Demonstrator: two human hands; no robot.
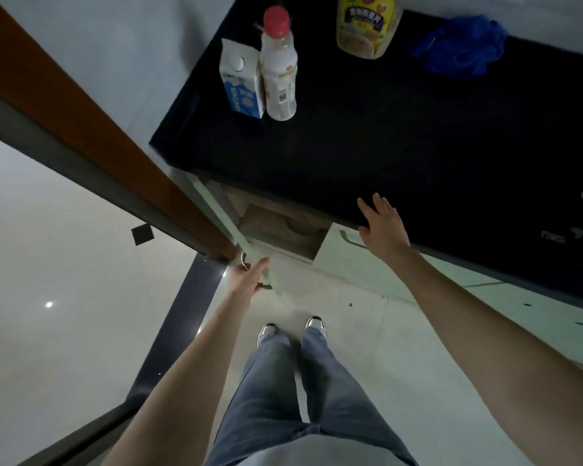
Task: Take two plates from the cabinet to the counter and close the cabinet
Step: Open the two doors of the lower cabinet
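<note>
The pale green cabinet door [236,227] under the black counter [384,146] stands swung open toward me. My left hand [249,275] is shut on its metal handle at the door's outer edge. Inside the open cabinet, on a wooden shelf, the rim of pale plates [300,227] shows, mostly hidden under the counter's edge. My right hand [382,225] hovers open, fingers spread, over the counter's front edge, just above the neighbouring closed door [344,257].
On the counter stand a blue-and-white carton [239,82], a pink-capped bottle [278,65], a yellow-labelled jar [367,25] and a blue cloth [461,45]. A brown door frame [91,129] runs along the left. My legs and shoes [293,331] stand on the tiled floor.
</note>
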